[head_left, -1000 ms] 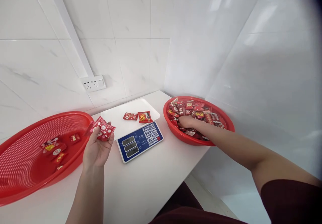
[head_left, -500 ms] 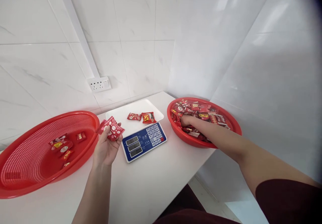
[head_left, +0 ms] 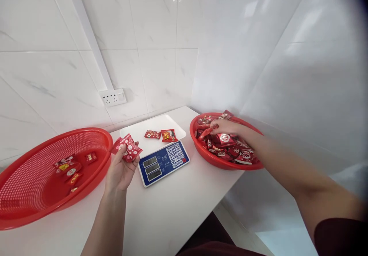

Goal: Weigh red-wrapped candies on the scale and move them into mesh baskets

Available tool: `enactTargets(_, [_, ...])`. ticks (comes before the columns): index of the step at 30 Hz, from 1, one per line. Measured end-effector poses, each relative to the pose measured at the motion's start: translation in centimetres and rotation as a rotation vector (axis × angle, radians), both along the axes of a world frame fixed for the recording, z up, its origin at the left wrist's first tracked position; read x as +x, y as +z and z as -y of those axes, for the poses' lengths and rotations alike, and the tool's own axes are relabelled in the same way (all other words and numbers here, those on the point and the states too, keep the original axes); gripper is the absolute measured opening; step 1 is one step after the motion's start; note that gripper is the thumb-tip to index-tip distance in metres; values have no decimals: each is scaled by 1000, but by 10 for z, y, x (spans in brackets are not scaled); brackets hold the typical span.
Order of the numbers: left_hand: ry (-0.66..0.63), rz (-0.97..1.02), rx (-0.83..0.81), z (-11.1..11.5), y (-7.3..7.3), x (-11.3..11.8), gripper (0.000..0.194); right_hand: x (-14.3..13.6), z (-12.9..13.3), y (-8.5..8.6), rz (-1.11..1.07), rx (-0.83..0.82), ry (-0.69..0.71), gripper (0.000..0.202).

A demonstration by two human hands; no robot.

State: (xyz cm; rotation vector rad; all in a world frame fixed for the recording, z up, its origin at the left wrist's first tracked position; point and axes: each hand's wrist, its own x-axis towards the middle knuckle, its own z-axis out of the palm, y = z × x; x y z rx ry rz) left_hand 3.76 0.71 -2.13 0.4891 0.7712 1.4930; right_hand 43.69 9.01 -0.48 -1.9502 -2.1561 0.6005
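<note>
My left hand (head_left: 122,171), palm up, is closed around red and pink candy packets (head_left: 129,148) between the left basket and the scale. My right hand (head_left: 224,127) is over the right red basket (head_left: 201,157), its fingers pinching a red packet (head_left: 205,134). Many red packets (head_left: 227,140) fill that basket. Two red packets (head_left: 168,135) lie on the white pan (head_left: 140,127) of the scale, whose blue panel (head_left: 164,164) has number keys and three displays.
A larger red basket (head_left: 99,185) at the left holds several small packets (head_left: 71,169). Both baskets and the scale stand on a white table (head_left: 155,213) against a tiled wall with a socket (head_left: 113,97).
My right hand has risen out of the packets and now has a red one in its fingers. Packets in the right basket have shifted. My left hand has hardly moved.
</note>
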Motion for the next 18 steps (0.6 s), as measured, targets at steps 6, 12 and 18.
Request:
enactTargets(6, [13,-4,-2,1,2,1,22,16,10,17,-252,51,-140,21])
enactTargets(12, [22,-8,9,2,4,-1,22,18,14,22,-367,36,-238,27])
enactTargets(18, [19,10,14,4,7,-4,21,16,13,23,-46,6,-190,28])
